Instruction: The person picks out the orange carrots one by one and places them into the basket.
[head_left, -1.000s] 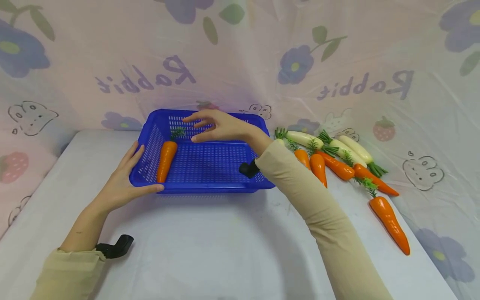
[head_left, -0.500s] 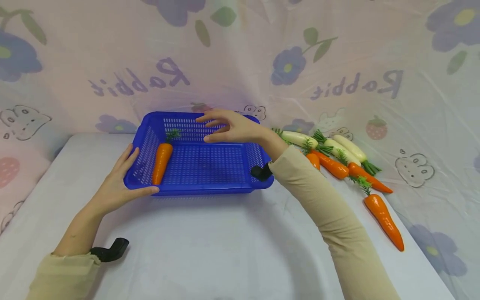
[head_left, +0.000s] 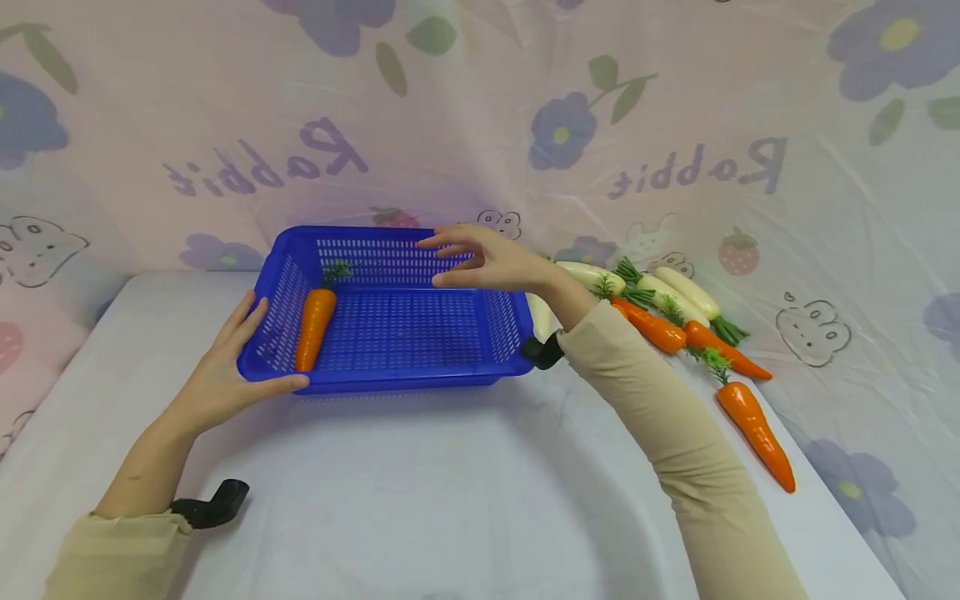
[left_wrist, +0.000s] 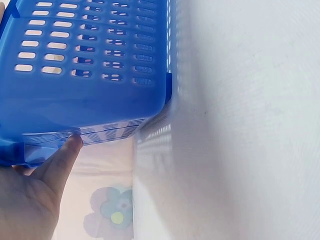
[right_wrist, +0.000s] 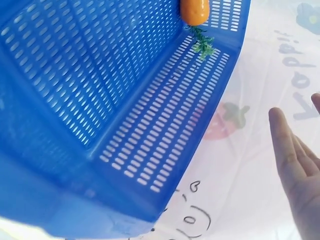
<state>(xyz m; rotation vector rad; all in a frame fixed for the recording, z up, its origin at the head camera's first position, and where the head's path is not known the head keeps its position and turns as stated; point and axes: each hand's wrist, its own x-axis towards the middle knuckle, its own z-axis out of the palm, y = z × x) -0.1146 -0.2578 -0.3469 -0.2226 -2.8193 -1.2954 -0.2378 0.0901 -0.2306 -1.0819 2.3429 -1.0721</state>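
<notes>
A blue plastic basket (head_left: 390, 385) with slotted walls stands on the white table. Inside it, along the left wall, lies an orange carrot (head_left: 315, 327) with a green top; the right wrist view shows only part of that carrot (right_wrist: 195, 11). My left hand (head_left: 225, 367) rests against the basket's front left corner, fingers extended on the left side and thumb along the front rim. One straight finger touches the slotted wall in the left wrist view. Over the basket's back right part hovers my right hand (head_left: 495, 260), fingers loosely bent, holding nothing.
To the right of the basket lie white radishes (head_left: 675, 300) and several more carrots (head_left: 756, 433), some partly hidden behind the right forearm. A printed curtain (head_left: 465, 125) hangs close behind the basket. The white table (head_left: 420, 492) spreads in front.
My right hand has moved rightward above the basket. My left hand keeps its place at the corner. The whole head view has shifted slightly; the carrot and basket look unmoved.
</notes>
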